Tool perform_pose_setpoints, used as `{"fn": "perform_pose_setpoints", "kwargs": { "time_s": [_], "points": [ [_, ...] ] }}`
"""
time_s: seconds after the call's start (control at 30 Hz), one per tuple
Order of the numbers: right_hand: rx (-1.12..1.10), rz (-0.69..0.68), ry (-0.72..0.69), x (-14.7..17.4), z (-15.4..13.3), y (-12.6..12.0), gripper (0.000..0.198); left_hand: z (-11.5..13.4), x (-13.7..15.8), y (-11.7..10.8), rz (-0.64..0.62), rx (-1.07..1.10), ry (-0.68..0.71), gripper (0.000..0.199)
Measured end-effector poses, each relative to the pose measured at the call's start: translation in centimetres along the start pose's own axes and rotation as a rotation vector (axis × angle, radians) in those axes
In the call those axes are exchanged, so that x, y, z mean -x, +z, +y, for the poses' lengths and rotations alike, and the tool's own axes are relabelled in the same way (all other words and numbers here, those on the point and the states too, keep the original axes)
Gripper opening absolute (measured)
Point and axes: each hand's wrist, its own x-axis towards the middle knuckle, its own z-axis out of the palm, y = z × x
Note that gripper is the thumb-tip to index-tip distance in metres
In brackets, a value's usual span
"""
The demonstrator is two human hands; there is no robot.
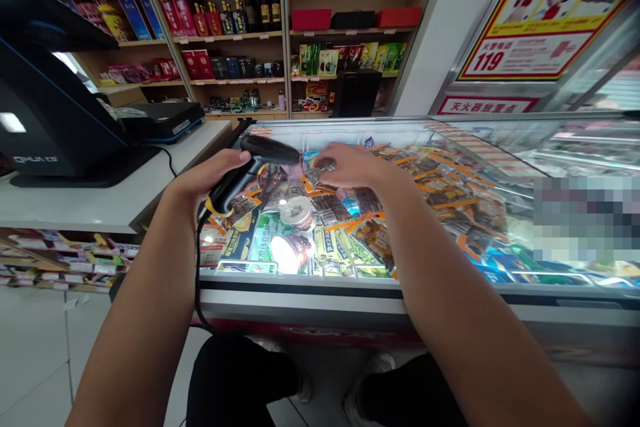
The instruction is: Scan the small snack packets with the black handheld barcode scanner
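My left hand (213,177) grips a black handheld barcode scanner (250,167) by its handle, its head pointing right, and a black cable hangs down from it. Just beyond the scanner's head, my right hand (350,165) pinches a small silvery packet (320,173). Both hands hover over the glass lid of a chest freezer (350,293) filled with wrapped ice creams and cups.
A white counter (125,193) at left carries a black register terminal (45,120) and a flat black device (160,121). Wooden shelves (280,33) of boxed goods and bottles line the back wall. A yellow and red poster (545,13) hangs at upper right.
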Motion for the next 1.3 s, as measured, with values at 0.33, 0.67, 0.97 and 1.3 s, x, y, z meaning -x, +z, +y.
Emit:
{"fn": "perform_pose_setpoints", "kwargs": {
  "time_s": [0.33,0.67,0.97,1.3],
  "points": [
    [-0.176,0.178,-0.056,-0.4,-10.1,4.2,0.042,0.4,-1.8,-1.1,0.298,0.195,0.221,0.063],
    [-0.193,0.065,0.075,-2.7,-13.9,11.3,0.066,-0.1,-2.3,-0.8,0.243,0.298,0.260,0.059],
    [-0.313,-0.049,0.159,-3.0,-13.4,10.5,0.063,-0.2,-2.1,-0.8,0.276,0.273,0.233,0.063],
    [-0.707,0.292,0.101,-2.8,-9.7,7.3,0.032,0.0,-1.5,0.2,0.235,0.193,0.119,0.060]
  ]
}}
